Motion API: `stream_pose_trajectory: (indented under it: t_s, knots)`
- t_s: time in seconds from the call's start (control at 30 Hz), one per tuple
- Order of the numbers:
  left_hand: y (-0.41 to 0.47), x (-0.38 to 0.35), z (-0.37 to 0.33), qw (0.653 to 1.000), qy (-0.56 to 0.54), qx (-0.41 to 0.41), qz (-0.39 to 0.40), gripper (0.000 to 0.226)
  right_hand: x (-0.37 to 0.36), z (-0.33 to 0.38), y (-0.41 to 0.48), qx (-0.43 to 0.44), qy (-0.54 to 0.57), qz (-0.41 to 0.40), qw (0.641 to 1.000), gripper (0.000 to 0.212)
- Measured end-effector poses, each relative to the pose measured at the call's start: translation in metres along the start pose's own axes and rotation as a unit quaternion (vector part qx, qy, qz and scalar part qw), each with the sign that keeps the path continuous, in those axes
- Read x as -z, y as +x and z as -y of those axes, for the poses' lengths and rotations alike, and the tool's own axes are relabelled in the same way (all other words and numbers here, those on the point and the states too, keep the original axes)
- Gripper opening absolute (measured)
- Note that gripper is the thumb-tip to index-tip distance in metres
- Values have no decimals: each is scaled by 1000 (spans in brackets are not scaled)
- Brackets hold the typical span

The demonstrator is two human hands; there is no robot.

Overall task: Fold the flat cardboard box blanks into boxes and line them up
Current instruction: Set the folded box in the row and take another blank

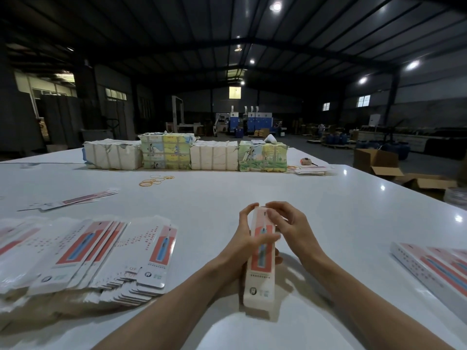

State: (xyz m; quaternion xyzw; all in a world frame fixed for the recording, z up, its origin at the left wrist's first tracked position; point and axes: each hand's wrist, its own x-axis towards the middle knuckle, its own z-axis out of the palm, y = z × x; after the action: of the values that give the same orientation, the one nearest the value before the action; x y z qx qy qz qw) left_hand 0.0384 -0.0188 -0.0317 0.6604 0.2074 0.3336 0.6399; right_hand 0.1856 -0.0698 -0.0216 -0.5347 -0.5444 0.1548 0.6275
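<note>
Cardboard box blanks lie fanned in a flat stack on the left of the white tabletop. Wrapped bundles stand in a row at its far side. Finished boxes lie side by side at the right edge. At front centre, the left hand grips a folded box round its middle, while the right hand curls its fingers over the box's far end. Rubber bands lie near the bundles.

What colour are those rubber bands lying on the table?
Yellow-orange rubber bands, clearest in the head view.
</note>
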Motion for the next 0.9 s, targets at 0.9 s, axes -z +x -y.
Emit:
stream_pose_trajectory:
  t_s: [0.9]
  knots:
    - [-5,3,6,990,-81,57,100,34,144,23,-105,-110,-657,18,746,30]
